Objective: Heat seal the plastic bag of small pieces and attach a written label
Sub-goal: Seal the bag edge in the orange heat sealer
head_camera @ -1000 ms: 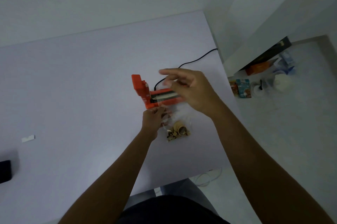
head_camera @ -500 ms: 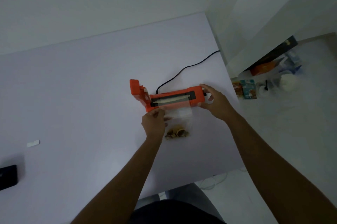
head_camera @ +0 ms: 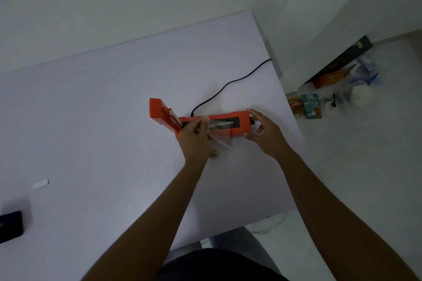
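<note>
Head view, looking down on a pale worktop [head_camera: 96, 120]: an orange heat sealer [head_camera: 212, 122] lies near the middle of it, its hinged arm [head_camera: 159, 112] raised at the 9 o'clock end and its black sealing strip facing up. A black cord [head_camera: 228, 85] runs from the back of the sealer toward 1 o'clock and over the worktop's far edge.

The left hand [head_camera: 194, 141] is at the near side of the sealer, its fingers pinching the open top of a clear plastic bag [head_camera: 219, 138] and holding that edge over the sealing strip. The bag trails back toward 6 o'clock, and the small brownish pieces [head_camera: 214, 155] inside it rest on the worktop just beside the left wrist (mostly hidden by the hand). The right hand [head_camera: 262, 134] is at the 3 o'clock end of the sealer, its fingers curled round that end, thumb on the near side and fingertips on the far side.

Toward 8 o'clock, well apart from the sealer, lies a small white label strip [head_camera: 40, 183], and a black object [head_camera: 10, 227] sits at the worktop's left edge, partly cut off. On the floor at 3 o'clock stand several small boxes and packets [head_camera: 306, 106], too blurred to read.
</note>
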A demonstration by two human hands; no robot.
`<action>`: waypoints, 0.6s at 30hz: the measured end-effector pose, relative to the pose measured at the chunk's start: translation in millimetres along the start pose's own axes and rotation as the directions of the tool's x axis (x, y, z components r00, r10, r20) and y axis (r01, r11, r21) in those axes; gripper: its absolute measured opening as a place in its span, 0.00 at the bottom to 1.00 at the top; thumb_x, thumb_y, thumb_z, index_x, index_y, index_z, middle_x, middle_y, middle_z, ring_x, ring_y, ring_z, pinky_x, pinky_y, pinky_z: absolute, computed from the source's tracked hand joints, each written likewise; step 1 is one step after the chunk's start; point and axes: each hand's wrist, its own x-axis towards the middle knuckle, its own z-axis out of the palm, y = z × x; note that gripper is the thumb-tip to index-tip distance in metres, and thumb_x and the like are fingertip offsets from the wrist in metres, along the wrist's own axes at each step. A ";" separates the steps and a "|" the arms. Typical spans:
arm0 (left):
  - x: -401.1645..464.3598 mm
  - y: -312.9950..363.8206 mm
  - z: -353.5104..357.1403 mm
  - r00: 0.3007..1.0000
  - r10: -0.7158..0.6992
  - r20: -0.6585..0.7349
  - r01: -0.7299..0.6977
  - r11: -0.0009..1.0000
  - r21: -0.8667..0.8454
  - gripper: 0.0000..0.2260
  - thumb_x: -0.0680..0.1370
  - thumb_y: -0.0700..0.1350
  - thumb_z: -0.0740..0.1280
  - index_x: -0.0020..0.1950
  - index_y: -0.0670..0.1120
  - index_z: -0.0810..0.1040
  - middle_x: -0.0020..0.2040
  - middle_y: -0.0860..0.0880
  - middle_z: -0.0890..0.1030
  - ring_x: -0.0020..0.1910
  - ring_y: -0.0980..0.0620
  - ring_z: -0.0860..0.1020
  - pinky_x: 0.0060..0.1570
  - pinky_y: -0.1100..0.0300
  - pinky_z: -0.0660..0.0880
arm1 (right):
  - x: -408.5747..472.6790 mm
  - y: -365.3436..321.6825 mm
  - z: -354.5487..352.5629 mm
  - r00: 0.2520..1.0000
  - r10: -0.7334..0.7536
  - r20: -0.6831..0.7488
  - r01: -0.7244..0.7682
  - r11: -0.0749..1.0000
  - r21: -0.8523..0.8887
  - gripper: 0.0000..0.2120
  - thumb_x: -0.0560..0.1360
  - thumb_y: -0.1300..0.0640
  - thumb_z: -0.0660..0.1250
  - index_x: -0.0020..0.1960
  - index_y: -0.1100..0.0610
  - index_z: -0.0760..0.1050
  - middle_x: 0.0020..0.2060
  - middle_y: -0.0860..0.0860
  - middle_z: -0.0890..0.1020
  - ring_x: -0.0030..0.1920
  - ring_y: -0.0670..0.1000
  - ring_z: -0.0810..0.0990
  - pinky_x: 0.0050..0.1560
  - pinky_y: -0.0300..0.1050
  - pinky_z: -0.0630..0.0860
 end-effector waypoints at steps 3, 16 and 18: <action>-4.5 9.9 2.9 0.992 0.055 0.112 -0.053 0.998 -0.021 0.07 0.80 0.44 0.67 0.53 0.42 0.82 0.40 0.49 0.82 0.30 0.61 0.81 0.24 0.66 0.77 | 1.4 4.7 1.5 1.000 0.010 -0.005 -0.010 1.000 0.006 0.37 0.72 0.58 0.78 0.77 0.50 0.66 0.62 0.48 0.76 0.44 0.39 0.73 0.46 0.28 0.68; -12.7 1.6 -29.5 0.938 0.107 0.329 -0.095 0.994 -0.053 0.09 0.82 0.40 0.62 0.53 0.36 0.79 0.42 0.42 0.83 0.34 0.58 0.80 0.31 0.69 0.75 | -34.8 -16.3 17.5 0.948 0.170 -0.271 -0.003 0.852 0.524 0.11 0.83 0.56 0.63 0.60 0.56 0.81 0.51 0.51 0.85 0.49 0.47 0.82 0.47 0.46 0.79; -14.6 -1.3 -37.0 0.935 0.093 0.342 -0.073 0.995 -0.071 0.09 0.83 0.40 0.62 0.54 0.36 0.79 0.43 0.43 0.84 0.37 0.55 0.82 0.33 0.68 0.75 | -48.6 -30.3 18.8 0.977 0.150 -0.151 -0.015 0.755 0.656 0.17 0.83 0.50 0.59 0.59 0.58 0.81 0.49 0.57 0.86 0.47 0.54 0.83 0.44 0.46 0.78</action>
